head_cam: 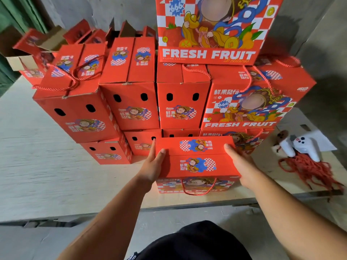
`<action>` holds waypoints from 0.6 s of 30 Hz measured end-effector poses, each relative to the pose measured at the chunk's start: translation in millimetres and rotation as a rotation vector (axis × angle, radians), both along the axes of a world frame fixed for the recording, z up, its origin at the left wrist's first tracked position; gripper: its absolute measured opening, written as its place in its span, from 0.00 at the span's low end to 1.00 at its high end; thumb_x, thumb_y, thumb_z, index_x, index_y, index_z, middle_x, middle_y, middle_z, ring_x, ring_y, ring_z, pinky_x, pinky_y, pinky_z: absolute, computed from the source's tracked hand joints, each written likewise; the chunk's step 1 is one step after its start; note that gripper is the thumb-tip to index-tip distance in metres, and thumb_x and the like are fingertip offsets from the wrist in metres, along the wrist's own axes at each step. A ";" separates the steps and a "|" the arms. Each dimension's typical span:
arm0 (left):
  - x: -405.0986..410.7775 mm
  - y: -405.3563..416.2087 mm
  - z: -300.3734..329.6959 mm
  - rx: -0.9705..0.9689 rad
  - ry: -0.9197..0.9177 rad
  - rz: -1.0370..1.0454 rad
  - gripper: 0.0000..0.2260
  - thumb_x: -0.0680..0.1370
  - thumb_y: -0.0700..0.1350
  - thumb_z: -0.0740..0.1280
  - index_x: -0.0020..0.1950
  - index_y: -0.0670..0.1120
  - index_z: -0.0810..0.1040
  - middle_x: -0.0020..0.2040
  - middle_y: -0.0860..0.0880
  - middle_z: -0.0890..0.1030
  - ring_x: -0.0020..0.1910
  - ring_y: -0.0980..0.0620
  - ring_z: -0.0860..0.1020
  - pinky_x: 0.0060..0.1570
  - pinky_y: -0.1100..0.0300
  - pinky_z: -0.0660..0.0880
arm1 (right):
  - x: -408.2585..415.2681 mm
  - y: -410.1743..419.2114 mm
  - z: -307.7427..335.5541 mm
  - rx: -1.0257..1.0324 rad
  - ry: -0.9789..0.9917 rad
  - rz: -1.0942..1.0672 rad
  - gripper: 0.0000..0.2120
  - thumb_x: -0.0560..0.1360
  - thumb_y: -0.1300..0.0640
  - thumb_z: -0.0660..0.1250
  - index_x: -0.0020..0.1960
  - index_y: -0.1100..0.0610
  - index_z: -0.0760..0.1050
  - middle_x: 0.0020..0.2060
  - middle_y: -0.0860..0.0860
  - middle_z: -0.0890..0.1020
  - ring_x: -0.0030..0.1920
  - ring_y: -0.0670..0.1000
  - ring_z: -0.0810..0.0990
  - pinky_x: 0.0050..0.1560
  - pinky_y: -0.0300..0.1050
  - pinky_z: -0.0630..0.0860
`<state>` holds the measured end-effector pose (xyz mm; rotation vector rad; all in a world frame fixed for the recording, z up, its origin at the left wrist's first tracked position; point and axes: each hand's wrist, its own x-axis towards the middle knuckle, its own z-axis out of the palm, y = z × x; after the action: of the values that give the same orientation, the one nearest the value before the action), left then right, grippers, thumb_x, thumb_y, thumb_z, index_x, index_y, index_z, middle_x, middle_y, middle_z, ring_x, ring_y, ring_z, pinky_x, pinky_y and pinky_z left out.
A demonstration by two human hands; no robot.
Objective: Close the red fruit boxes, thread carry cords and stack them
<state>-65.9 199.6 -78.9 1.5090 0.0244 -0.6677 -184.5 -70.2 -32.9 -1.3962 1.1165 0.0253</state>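
held: closed red cardboard fruit box [197,158], cord threaded, at front of pale wooden bench [56,166] | left hand [153,167], right hand [242,166] clasp its ends | done: many stacked boxes [131,102] | left: stacking this one; loose red cords [308,167]

Even, soft daylight, fairly bright; dim grey shadow falls on the wall [308,34] at right. Wide-angle bending curves the edges, and the worktop [47,166] at left smears with motion blur.
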 end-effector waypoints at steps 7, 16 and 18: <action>11.9 18.6 9.9 0.463 -0.258 -0.051 0.17 0.79 0.64 0.62 0.56 0.53 0.80 0.54 0.48 0.85 0.59 0.41 0.80 0.64 0.46 0.75 | -46.3 74.2 -22.3 0.408 -0.244 -0.625 0.29 0.76 0.26 0.55 0.58 0.47 0.80 0.62 0.52 0.83 0.54 0.52 0.80 0.62 0.51 0.74; 67.4 -47.3 51.8 0.943 -0.462 -0.848 0.32 0.79 0.72 0.60 0.52 0.43 0.81 0.47 0.45 0.81 0.45 0.47 0.80 0.47 0.55 0.75 | -36.7 127.6 30.0 0.821 -0.096 -0.448 0.16 0.77 0.51 0.71 0.40 0.58 0.68 0.27 0.54 0.72 0.27 0.53 0.72 0.33 0.45 0.70; 60.1 -52.5 54.1 0.772 -0.555 -0.885 0.22 0.80 0.62 0.69 0.57 0.43 0.82 0.51 0.45 0.83 0.50 0.48 0.81 0.48 0.55 0.76 | -42.0 133.7 38.2 0.872 -0.183 -0.414 0.12 0.79 0.52 0.68 0.41 0.58 0.70 0.28 0.54 0.75 0.26 0.52 0.75 0.35 0.46 0.70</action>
<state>-5.7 147.1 -24.8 2.4313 -0.9515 -0.9572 -226.5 63.5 5.3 -0.3766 1.0326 0.0747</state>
